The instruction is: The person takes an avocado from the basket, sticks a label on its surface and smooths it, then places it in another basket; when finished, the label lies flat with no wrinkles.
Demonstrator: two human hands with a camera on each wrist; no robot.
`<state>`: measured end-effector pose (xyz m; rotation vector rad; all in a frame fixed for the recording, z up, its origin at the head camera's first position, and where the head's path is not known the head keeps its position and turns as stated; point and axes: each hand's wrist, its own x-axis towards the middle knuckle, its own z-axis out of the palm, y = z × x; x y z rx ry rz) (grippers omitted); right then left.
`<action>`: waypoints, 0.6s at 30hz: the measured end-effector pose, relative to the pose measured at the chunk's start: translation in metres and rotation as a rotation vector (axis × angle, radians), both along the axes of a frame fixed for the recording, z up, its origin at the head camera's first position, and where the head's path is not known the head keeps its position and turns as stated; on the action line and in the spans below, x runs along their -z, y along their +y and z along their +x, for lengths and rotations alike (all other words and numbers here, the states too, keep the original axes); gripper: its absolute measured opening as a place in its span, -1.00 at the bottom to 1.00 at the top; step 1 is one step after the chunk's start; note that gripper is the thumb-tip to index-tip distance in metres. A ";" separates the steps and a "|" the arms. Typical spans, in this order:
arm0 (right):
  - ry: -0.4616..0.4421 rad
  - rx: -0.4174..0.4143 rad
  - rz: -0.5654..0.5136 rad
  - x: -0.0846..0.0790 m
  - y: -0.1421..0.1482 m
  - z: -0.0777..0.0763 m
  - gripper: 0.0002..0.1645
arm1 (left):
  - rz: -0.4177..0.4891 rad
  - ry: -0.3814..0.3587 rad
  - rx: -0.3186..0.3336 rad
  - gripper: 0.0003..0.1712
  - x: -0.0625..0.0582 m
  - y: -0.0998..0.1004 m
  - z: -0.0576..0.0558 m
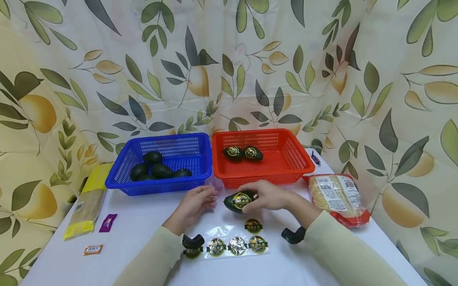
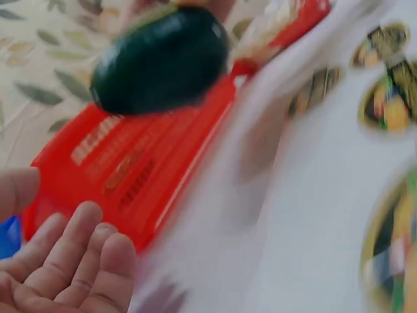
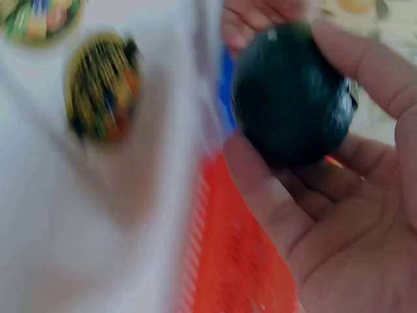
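Note:
A dark green avocado with a black and gold sticker is gripped in my right hand, above the table in front of the red basket. In the right wrist view, thumb and fingers wrap around the avocado. My left hand is just left of it, apart from the fruit, its fingers loosely bent and holding nothing; the left wrist view shows the left hand with its palm bare. Below both hands lies a clear sheet of round stickers, with another sticker nearer the right hand.
A blue basket at back left holds several avocados without visible stickers. Two stickered avocados lie in the red basket. A red-edged food bag is at right; a yellow package and small wrapped candies are at left.

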<state>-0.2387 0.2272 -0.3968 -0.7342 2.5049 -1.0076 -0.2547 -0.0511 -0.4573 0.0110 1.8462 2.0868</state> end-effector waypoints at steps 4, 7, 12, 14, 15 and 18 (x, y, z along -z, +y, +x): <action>-0.025 0.004 0.008 -0.036 0.037 -0.009 -0.38 | 0.149 -0.063 0.006 -0.50 -0.005 0.020 0.001; -0.018 0.061 0.021 -0.063 0.060 -0.032 -0.36 | 0.240 -0.095 -0.011 -0.48 -0.014 0.036 -0.001; -0.052 0.211 0.012 -0.087 0.082 -0.079 -0.29 | 0.333 -0.121 -0.073 -0.50 -0.019 0.058 -0.007; -0.090 0.265 -0.020 -0.088 0.087 -0.095 -0.25 | 0.349 -0.127 -0.106 -0.55 -0.017 0.064 -0.010; -0.111 0.290 -0.037 -0.087 0.089 -0.104 -0.23 | 0.350 -0.129 -0.118 -0.56 -0.016 0.066 -0.010; -0.167 0.332 -0.063 -0.078 0.097 -0.123 -0.20 | 0.345 -0.141 -0.136 -0.60 -0.015 0.071 -0.009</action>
